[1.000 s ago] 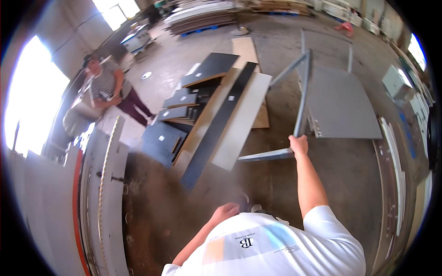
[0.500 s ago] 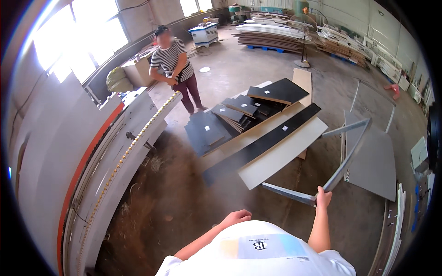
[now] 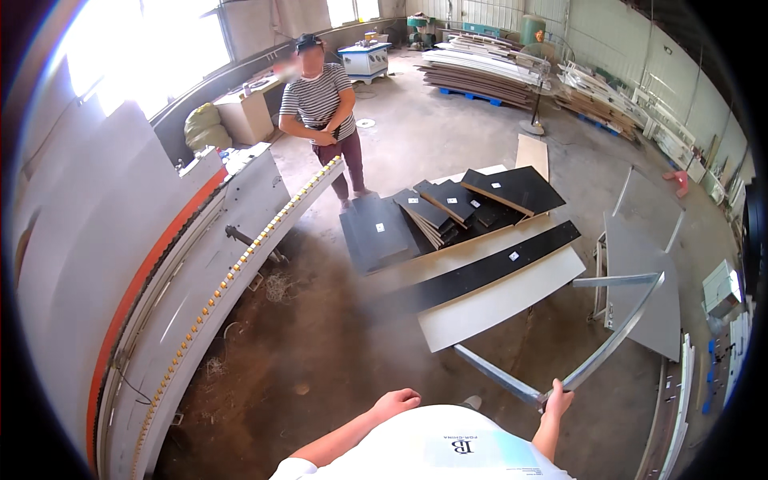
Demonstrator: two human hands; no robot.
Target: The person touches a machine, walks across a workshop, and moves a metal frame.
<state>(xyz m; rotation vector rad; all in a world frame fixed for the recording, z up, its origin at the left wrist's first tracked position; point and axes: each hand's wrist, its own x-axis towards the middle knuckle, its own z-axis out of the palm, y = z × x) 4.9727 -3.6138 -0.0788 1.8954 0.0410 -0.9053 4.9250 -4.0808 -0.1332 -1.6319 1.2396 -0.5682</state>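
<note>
The fisheye view looks forward and down from the wearer's head, white shirt (image 3: 424, 448) near, stacked boards (image 3: 480, 70) far.

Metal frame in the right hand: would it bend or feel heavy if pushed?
The metal frame is probably stiff, since its long rails meet at a rigid-looking corner. It may feel heavy if it bears the long white board, where two bars disappear. Its smooth, shiny surface could be slippery.

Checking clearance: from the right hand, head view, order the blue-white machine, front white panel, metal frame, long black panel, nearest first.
1. Metal frame, gripped.
2. Front white panel, ahead left.
3. Long black panel, just beyond.
4. Blue-white machine, far back left.
</note>
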